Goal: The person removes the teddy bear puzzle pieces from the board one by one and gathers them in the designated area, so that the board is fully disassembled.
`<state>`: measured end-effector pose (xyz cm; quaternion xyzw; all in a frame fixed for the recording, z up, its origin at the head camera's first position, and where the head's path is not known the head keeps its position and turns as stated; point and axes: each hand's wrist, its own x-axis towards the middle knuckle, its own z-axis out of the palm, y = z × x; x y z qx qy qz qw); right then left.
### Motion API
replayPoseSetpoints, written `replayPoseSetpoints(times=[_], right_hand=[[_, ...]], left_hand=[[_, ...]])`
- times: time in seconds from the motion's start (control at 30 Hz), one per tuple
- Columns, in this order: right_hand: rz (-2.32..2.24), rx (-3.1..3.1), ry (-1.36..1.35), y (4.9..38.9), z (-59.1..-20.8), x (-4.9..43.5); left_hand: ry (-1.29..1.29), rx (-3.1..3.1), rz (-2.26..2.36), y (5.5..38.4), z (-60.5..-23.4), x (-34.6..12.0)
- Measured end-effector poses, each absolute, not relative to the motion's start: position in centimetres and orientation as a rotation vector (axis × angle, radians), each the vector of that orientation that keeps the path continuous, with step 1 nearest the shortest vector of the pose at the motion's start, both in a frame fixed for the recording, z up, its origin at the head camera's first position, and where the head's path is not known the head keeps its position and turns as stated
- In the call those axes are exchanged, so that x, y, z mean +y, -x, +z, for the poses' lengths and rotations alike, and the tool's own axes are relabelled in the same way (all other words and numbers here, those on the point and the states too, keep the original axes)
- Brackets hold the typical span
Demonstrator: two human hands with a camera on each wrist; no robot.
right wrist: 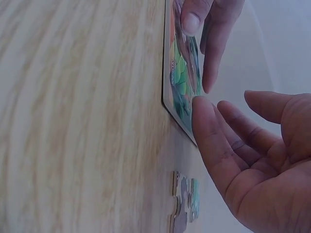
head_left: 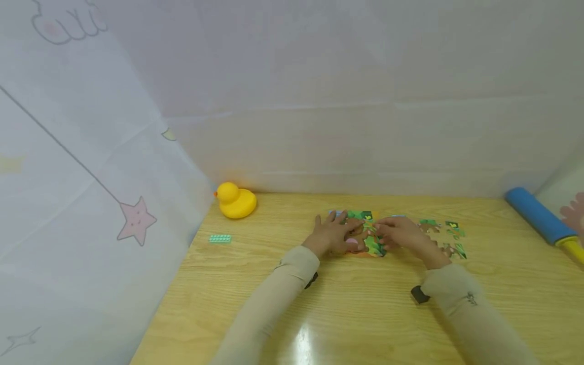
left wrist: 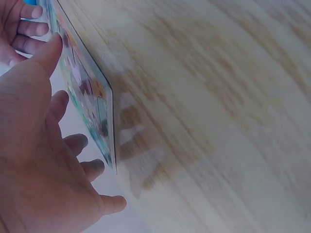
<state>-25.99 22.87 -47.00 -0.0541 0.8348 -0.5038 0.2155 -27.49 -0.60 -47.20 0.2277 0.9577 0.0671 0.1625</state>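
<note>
A colourful jigsaw puzzle board (head_left: 376, 248), showing green leaves and a brown figure, lies flat toward the back of the table. My left hand (head_left: 329, 236) reaches over its left part with fingers spread, covering much of the picture. In the left wrist view, the thumb (left wrist: 52, 51) is at the board's near side. My right hand (head_left: 405, 235) is at the board's right edge, its fingertips close over the picture and nothing visible between them. Several loose puzzle pieces (head_left: 429, 225) lie to the right of that hand, some also in the right wrist view (right wrist: 182, 199).
On the left, a yellow rubber duck (head_left: 237, 202) stands near the back edge, with a small green patterned piece (head_left: 220, 239) in front of it. A blue cylinder with a yellow handle (head_left: 540, 215) lies far right. Pale cloth (head_left: 292, 147) hangs behind the table.
</note>
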Motion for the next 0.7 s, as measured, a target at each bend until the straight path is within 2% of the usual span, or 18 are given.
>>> replayPoseSetpoints(times=[0.7], right_hand=[[-1.369,2.327,0.156,26.30,-47.45,22.24]], left_hand=[[-0.669,2.709,0.200,27.30,-47.58,-0.91]])
